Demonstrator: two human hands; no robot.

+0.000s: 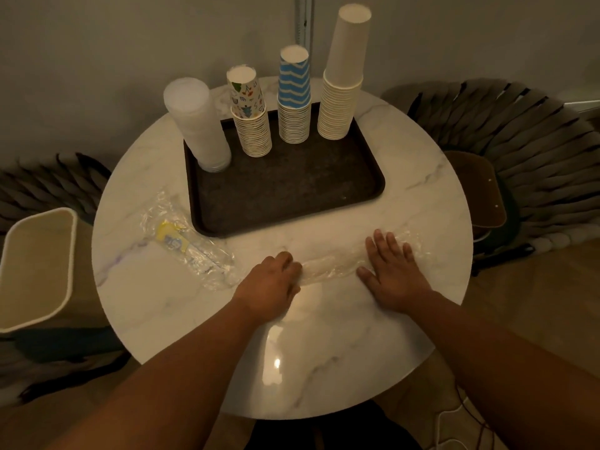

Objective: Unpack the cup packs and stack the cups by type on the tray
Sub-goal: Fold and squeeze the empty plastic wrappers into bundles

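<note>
Four cup stacks (293, 95) stand on the tray (292, 186) at twelve o'clock. Unpacking looks finished: left hand (269, 284) grips the empty wrapper (328, 266), right hand (394, 271) flat, fingers straight; binning next.

Glossy veined marble table (324, 352); matt, grainy dark tray (292, 183); crinkled clear plastic wrapper (331, 266); paper cups (339, 105)

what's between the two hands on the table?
Head view: a clear plastic wrapper lies flattened between left hand and right hand, both touching it; bare marble table otherwise.
</note>
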